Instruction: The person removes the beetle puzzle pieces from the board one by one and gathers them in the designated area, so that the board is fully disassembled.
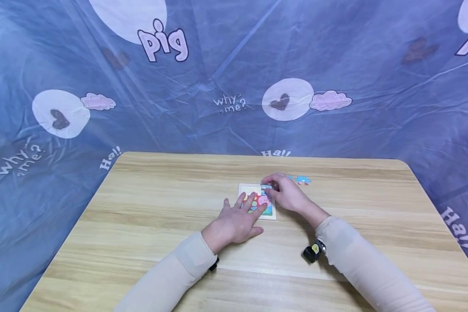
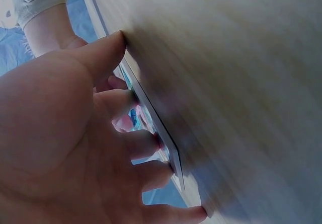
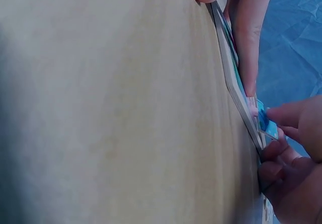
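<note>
A small jigsaw puzzle in a pale square frame (image 1: 274,215) lies on the table, partly filled with a colourful picture. My left hand (image 1: 238,222) rests on it with spread fingers, the fingertips pressing the picture and frame. At the upper right corner of the frame, my right hand (image 1: 287,193) pinches a blue puzzle piece (image 3: 270,128) between thumb and finger. That piece is tilted over the frame in the right wrist view. The upper left of the frame shows a bare pale area. The left fingers hide part of the picture.
Loose blue puzzle pieces (image 1: 304,180) lie on the wooden table (image 1: 160,208) just beyond my right hand. A blue printed cloth (image 1: 203,121) hangs behind the table's far edge. A black wrist camera (image 1: 312,253) sits at my right sleeve.
</note>
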`<action>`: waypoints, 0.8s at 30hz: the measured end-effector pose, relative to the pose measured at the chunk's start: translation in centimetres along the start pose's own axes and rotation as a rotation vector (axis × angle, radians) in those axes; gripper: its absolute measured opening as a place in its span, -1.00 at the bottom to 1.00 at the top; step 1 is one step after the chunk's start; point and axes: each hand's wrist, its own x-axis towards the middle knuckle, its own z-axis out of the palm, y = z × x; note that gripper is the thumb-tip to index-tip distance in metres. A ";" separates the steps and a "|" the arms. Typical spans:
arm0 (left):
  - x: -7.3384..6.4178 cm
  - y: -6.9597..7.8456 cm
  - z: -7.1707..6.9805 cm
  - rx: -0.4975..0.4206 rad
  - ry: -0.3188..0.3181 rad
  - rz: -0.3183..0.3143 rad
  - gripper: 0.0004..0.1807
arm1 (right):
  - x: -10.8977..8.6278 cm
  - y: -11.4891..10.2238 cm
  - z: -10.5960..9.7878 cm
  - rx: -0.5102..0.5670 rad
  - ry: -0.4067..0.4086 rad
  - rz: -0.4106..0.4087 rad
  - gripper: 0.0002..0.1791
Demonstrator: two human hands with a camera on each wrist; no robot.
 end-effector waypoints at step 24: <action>0.5 -0.9 0.0 0.024 0.013 0.009 -0.22 | 0.5 -0.6 0.2 0.037 0.033 0.013 -0.77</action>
